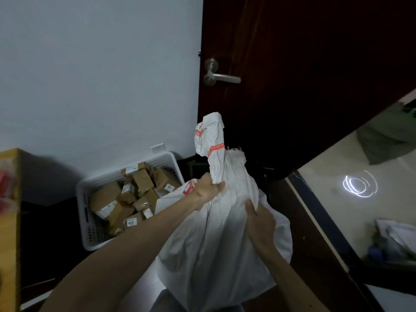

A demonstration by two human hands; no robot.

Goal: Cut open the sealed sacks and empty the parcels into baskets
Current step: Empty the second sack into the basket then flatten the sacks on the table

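A white woven sack (216,239) stands upright in front of me, its neck twisted and bound with an orange-red seal band (216,149). My left hand (206,190) grips the sack's neck just below the band. On the sack's right side, my right hand (258,219) pinches a fold of the cloth. Left of the sack stands a white perforated basket (90,224) filled with several brown cardboard parcels (126,199).
A dark wooden door (304,75) with a metal lever handle (219,74) stands open behind the sack. A pale wall is at the left. A yellow box edge (10,221) is at far left. A lit tiled floor with bags lies at right.
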